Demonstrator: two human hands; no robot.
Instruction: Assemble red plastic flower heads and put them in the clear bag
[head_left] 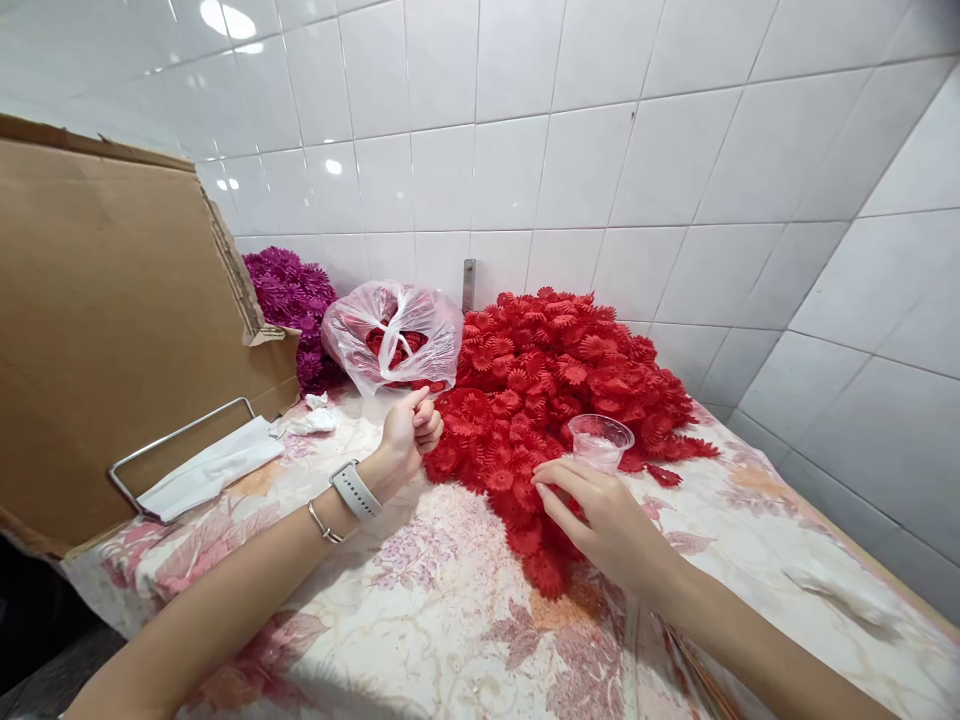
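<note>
A large heap of red artificial flower heads spreads over the table against the tiled wall. My left hand is closed at the heap's left edge, fingers curled and thumb against the index finger; whatever it may hold does not show. Over the front of the heap, my right hand has its thumb and fingertips brought together, and anything between them is too small to make out. Just behind that hand stands a clear plastic cup, with some pale stuff inside.
A tied clear bag with red flowers sits behind my left hand. Purple flowers lie beyond it. At left are a cardboard box, a metal frame and white paper. Thin brown sticks lie below my right forearm.
</note>
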